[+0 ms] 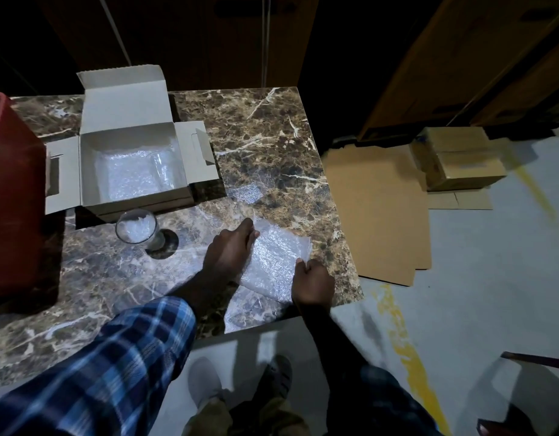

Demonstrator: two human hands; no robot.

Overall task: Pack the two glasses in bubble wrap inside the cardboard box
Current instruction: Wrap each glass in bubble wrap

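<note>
Pressing: left hand [229, 251] flat on bubble wrap [276, 261] | right hand [313, 283] fingers pinching its edge

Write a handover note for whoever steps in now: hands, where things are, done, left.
Left hand presses on the bubble wrap sheet near the table's right edge; right hand pinches its near-right edge.
Cardboard box sits open at the table's far left, lined with bubble wrap; something clear lies inside, possibly a glass, unclear.
One glass stands unwrapped in front of the box.
Left: wrap that glass, box it, close flaps.
</note>
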